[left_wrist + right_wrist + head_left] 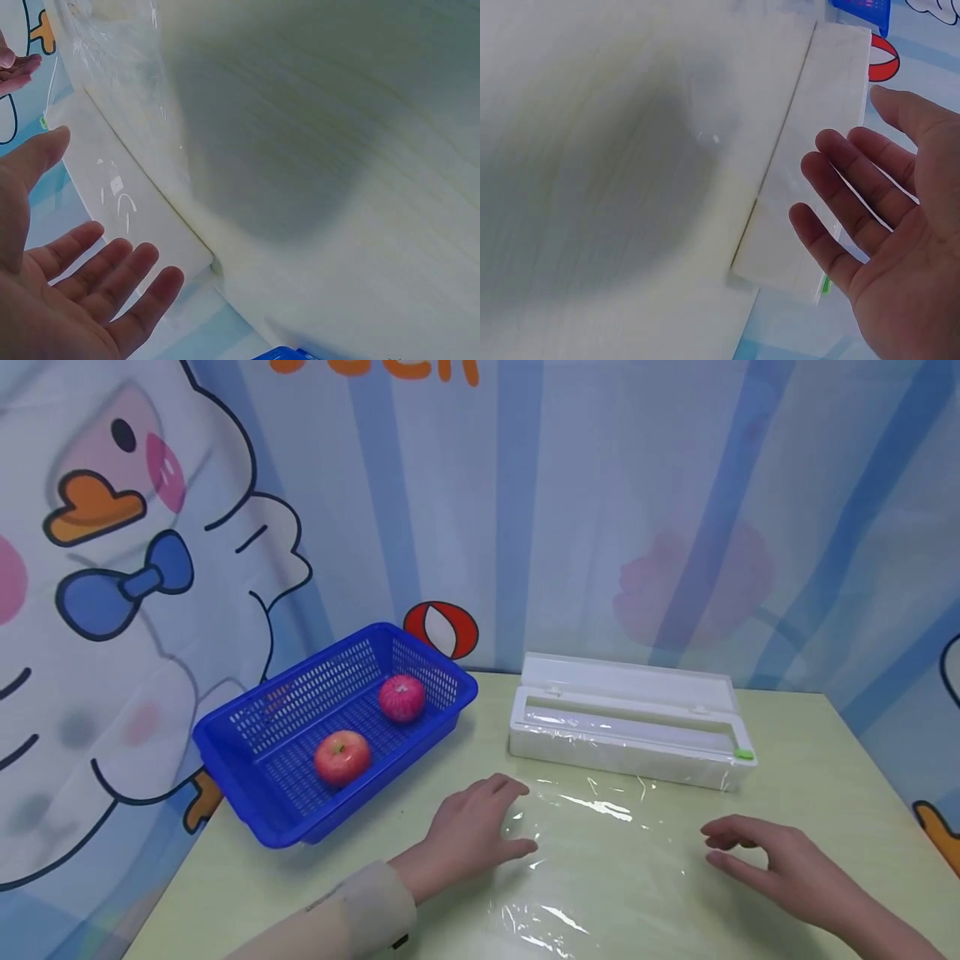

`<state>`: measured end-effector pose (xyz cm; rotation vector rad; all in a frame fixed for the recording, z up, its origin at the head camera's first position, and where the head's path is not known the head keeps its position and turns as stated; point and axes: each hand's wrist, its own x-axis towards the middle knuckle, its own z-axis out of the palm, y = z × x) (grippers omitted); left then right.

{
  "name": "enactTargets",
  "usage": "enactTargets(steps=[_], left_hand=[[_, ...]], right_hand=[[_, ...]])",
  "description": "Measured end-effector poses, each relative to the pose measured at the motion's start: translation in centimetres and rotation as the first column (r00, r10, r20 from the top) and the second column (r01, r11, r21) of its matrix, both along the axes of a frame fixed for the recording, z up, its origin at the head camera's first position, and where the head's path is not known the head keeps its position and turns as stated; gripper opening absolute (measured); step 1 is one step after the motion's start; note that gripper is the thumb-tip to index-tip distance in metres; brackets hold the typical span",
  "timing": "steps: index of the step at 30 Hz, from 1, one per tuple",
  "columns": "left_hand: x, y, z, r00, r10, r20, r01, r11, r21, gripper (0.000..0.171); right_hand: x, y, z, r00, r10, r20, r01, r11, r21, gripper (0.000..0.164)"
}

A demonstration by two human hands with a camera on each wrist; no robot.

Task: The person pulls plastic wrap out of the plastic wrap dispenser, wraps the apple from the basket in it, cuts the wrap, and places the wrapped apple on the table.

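Clear plastic wrap (600,827) is spread over the table, running from the front of a white cling film dispenser (630,752) whose lid stands raised. Beside the wrap's left side is my left hand (472,831), its fingers relaxed and holding nothing. My right hand (787,868) hovers at the right of the wrap, fingers loosely bent with nothing between them. In the left wrist view the left fingers (127,255) spread apart, overlapping the dispenser's white front (135,187). The right wrist view shows the right fingers (847,180) loose and bare too.
A blue plastic basket (262,802) stands at the left, with a red apple (342,758) and a pinkish-red round fruit (402,698) inside. A green cutter slider (743,754) sits at the dispenser's right end. Behind the table hangs a printed cloth (570,510).
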<state>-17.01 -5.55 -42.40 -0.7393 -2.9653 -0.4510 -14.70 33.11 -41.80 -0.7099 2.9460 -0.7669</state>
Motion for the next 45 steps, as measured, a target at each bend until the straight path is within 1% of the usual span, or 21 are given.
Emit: enactTargets(steps=[3,6,8,12,14,16,19,22,26,29,33,37,40,45], left_hand=[[-0.3,0.0,0.1,1.0,0.001,0.004,-0.001,1.0,0.005,0.062],[-0.6,-0.1,0.5,1.0,0.004,0.001,-0.004,1.0,0.01,0.062],[-0.9,-0.3,1.0,1.0,0.007,-0.004,-0.007,1.0,0.009,0.062],[-1.4,-1.0,2.6,1.0,0.016,0.0,-0.016,1.0,0.007,0.062],[-1.6,-1.6,3.6,1.0,0.015,0.001,-0.015,1.0,0.012,0.061],[-1.9,-2.2,4.6,1.0,0.027,0.001,-0.027,1.0,0.011,0.061],[-2.3,-3.3,6.1,0.998,0.057,-0.007,-0.057,0.998,0.006,0.061],[-2.7,-4.7,7.4,0.995,0.101,-0.019,-0.101,0.995,-0.013,0.061],[-3.2,-7.1,8.8,0.987,0.16,-0.012,-0.16,0.987,-0.021,0.062],[-3.5,-9.3,9.6,0.983,0.184,0.0,-0.184,0.983,-0.012,0.064],[-3.9,-12.4,10.3,0.977,0.211,0.034,-0.211,0.977,-0.012,0.07],[-4.6,-14.9,10.5,0.961,0.265,0.081,-0.264,0.964,-0.025,0.074],[-5.3,-16.2,10.5,0.954,0.282,0.1,-0.281,0.959,-0.026,0.073],[-6.9,-17.5,10.4,0.954,0.277,0.114,-0.277,0.961,-0.017,0.071]], right_hand=[[-0.2,-1.0,0.0,0.997,0.039,-0.065,-0.042,0.998,-0.055,0.028],[-0.5,-1.9,0.2,0.996,0.06,-0.072,-0.067,0.993,-0.099,0.031],[-0.5,-2.5,0.5,0.995,0.073,-0.073,-0.082,0.989,-0.121,0.032],[-0.7,-3.5,1.0,0.993,0.093,-0.074,-0.104,0.982,-0.157,0.033],[-0.7,-3.9,1.1,0.993,0.094,-0.066,-0.105,0.979,-0.178,0.033],[-0.6,-4.2,1.2,0.994,0.098,-0.058,-0.108,0.973,-0.204,0.033],[-0.6,-4.6,1.2,0.993,0.11,-0.045,-0.118,0.962,-0.245,0.033],[-0.6,-5.1,1.2,0.99,0.134,-0.039,-0.139,0.951,-0.275,0.033],[-0.7,-5.6,1.2,0.985,0.165,-0.046,-0.171,0.939,-0.299,0.033],[-0.8,-6.0,1.2,0.982,0.184,-0.05,-0.191,0.932,-0.308,0.032],[-0.9,-6.3,1.1,0.979,0.198,-0.053,-0.205,0.926,-0.318,0.03],[-1.0,-6.6,1.0,0.978,0.207,-0.034,-0.206,0.919,-0.337,0.03],[-1.0,-6.6,0.8,0.977,0.211,-0.011,-0.202,0.916,-0.348,0.029],[-0.8,-6.8,0.6,0.977,0.213,0.011,-0.196,0.914,-0.354,0.028]])
